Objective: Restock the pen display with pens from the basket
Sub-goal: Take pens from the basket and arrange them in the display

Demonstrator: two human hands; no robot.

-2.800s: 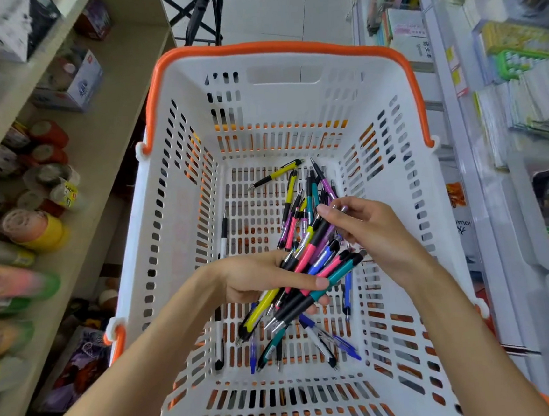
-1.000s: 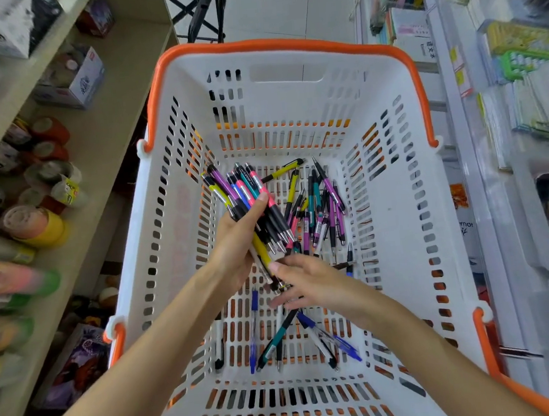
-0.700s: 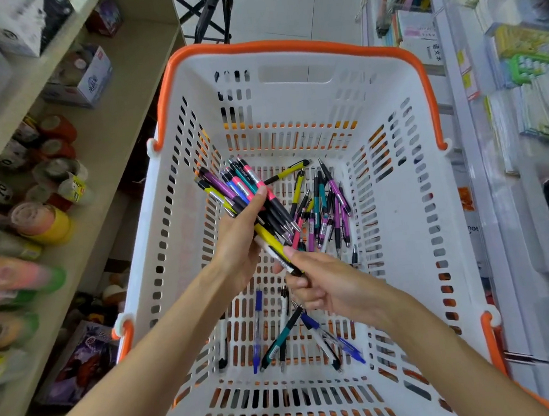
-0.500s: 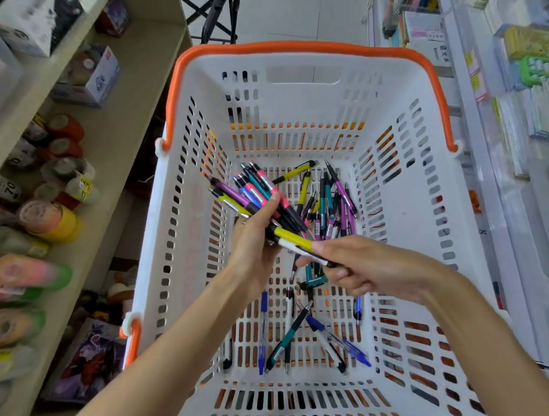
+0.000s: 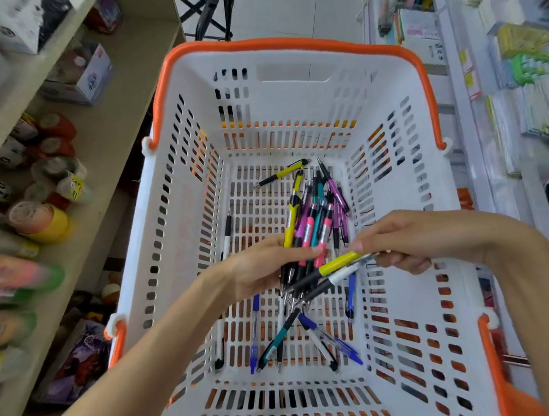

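Our left hand (image 5: pixel 258 269) has its fingers curled round a bundle of pens (image 5: pixel 305 238), thumb across the barrels, tips pointing down toward us. Our right hand (image 5: pixel 412 242) pinches the clip end of a yellow pen (image 5: pixel 336 263), thumb & forefinger closed tight on it; the pen lies crosswise, its black grip against the bundle's lower end. A white-barrelled pen sits just under it, whether the right fingers hold that one too we can't tell.

Both hands hang over the white basket (image 5: pixel 182 235) w/ orange handles. Loose pens (image 5: pixel 307 337) lie on the basket floor near its front edge: blue, teal, white. More lie toward the back right corner, incl. a yellow one (image 5: pixel 280 173) & purple ones. Left of the basket, a wooden shelf (image 5: pixel 116 122) w/ tape rolls (image 5: pixel 40 221), blurred. Right, racks of stationery (image 5: pixel 528 86).
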